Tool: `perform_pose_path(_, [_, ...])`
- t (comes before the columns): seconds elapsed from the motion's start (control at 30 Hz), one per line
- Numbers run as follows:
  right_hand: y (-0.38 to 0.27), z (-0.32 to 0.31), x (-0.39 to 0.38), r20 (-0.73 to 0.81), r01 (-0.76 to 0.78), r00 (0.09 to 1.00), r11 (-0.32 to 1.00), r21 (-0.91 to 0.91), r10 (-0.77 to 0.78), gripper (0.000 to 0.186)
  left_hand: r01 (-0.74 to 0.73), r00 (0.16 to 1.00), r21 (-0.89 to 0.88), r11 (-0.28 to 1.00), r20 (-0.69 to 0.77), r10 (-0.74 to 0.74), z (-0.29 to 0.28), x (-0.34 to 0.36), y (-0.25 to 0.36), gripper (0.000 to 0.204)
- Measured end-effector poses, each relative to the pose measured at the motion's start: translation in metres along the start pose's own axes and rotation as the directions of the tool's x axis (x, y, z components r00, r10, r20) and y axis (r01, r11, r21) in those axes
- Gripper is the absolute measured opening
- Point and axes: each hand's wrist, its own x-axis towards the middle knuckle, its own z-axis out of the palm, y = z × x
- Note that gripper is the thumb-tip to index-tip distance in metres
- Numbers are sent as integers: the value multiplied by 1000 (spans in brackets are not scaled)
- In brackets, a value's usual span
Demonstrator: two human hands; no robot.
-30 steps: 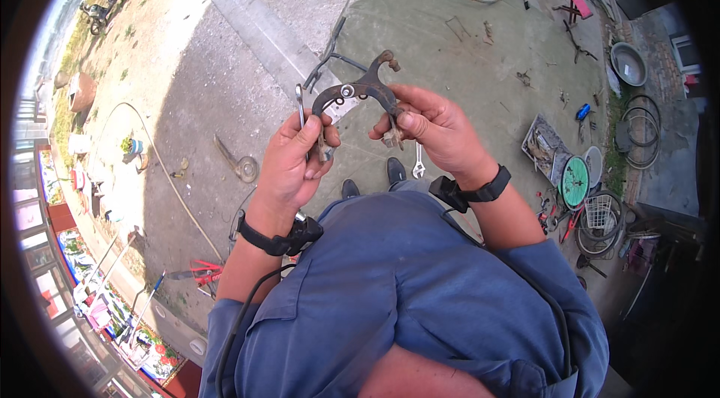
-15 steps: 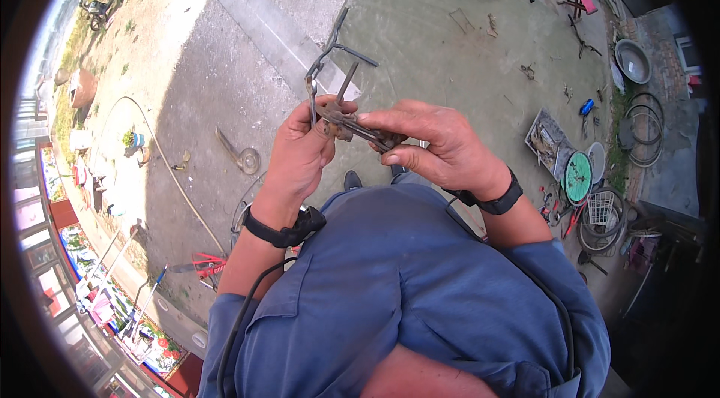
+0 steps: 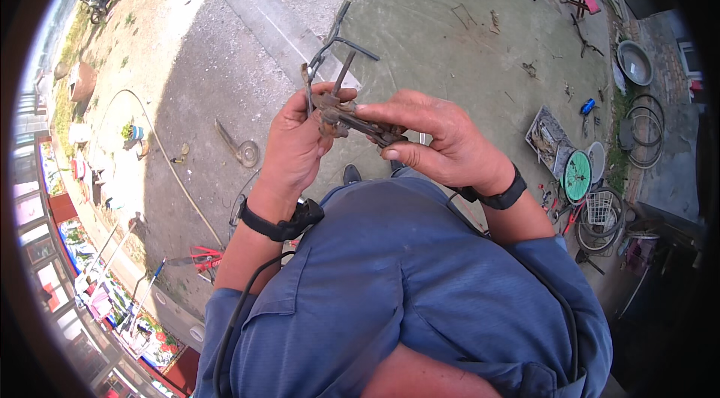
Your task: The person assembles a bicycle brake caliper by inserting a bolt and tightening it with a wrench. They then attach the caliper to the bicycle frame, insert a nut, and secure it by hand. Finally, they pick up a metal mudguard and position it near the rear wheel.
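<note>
My left hand (image 3: 292, 138) is closed around one end of a rusty metal fitting (image 3: 337, 118) with rods and a short bar sticking up from it. A thin grey bent rod (image 3: 319, 60) with a forked far end rises from beside the left fingers; whether it joins the fitting is hidden. My right hand (image 3: 448, 135) pinches the fitting's other end between thumb and fingers. Both hands are in front of my body, above the ground.
A green ground sheet (image 3: 420, 30) carries scattered metal parts. On the right are a shallow box (image 3: 547, 139) of parts, a green disc (image 3: 577, 176), and a grey basin (image 3: 634, 62). To the left lie a curved metal piece (image 3: 241, 149) and a red-handled tool (image 3: 202, 257).
The fitting has tilted slightly in my hands, and its upright bar and the grey rod have shifted a little. Both hands keep their hold.
</note>
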Motion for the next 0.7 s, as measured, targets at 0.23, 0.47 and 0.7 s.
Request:
perform_pose_path(0.23, [0,3,2,-2,-33,999,999,3,33,52,-6,1000,4,1000,-14,6,4,1,-2,31])
perform_pose_path(0.47, [0,4,-2,-14,-97,995,993,65,98,51,60,997,76,995,-54,-56,2,0,-5,31])
perform_pose_path(0.7, [3,4,-9,-33,-166,984,963,211,177,50,94,993,78,993,-76,-88,-1,-1,-9,24])
